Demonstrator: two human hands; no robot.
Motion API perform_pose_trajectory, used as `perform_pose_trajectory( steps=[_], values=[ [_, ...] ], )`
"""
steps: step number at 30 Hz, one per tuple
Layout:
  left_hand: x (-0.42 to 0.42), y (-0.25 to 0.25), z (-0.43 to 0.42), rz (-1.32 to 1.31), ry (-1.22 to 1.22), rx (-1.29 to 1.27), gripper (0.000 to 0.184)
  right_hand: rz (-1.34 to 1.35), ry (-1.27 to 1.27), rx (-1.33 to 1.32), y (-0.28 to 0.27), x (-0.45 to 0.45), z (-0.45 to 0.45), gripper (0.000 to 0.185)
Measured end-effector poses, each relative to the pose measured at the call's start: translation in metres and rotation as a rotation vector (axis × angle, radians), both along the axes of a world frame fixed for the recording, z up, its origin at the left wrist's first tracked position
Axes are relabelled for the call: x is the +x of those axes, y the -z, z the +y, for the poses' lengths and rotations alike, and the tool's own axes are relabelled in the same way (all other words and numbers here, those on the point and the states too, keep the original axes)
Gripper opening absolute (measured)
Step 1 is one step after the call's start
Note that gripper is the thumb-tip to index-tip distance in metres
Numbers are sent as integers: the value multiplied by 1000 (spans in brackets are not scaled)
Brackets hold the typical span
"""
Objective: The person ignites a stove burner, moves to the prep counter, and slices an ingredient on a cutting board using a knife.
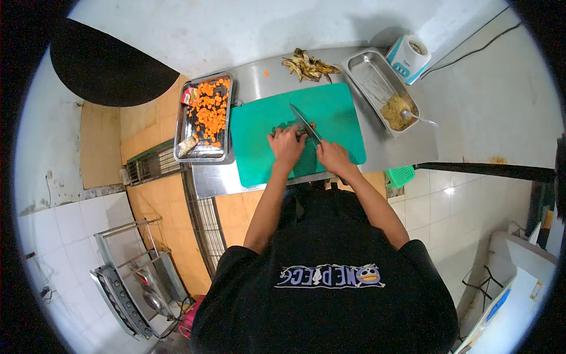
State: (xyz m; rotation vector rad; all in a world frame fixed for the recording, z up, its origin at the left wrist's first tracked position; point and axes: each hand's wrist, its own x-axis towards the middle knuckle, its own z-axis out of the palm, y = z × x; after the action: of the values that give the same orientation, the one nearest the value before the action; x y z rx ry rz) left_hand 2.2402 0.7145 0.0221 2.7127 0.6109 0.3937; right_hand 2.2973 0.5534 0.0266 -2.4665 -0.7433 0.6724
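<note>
On a steel table lies a green cutting board (259, 135). My right hand (333, 158) is closed round the handle of a knife (306, 125), its blade pointing up and to the left over the board. Close to the blade's left side, my left hand (288, 144) rests with bent fingers on small dark pieces of food, too small to name. A few reddish bits (313, 125) lie just right of the blade. The fingertips of my left hand partly hide the food.
Left of the board, a metal tray (229, 134) holds orange carrot pieces (211, 112) and a red packet (190, 96). Peels (309, 66) lie behind the board. At the right stand a tray (367, 82) with yellowish mash (396, 112) and a spoon, and a white-and-blue appliance (408, 59).
</note>
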Motion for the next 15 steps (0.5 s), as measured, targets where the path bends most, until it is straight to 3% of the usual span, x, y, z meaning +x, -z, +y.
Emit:
perform_pose_trajectory(
  steps=[12, 15],
  values=[
    [-6, 6, 8, -13, 79, -38, 8, -8, 45, 16, 0, -2, 8, 32],
    [-2, 0, 8, 141, 60, -52, 12, -2, 17, -25, 0, -4, 7, 32]
  ],
)
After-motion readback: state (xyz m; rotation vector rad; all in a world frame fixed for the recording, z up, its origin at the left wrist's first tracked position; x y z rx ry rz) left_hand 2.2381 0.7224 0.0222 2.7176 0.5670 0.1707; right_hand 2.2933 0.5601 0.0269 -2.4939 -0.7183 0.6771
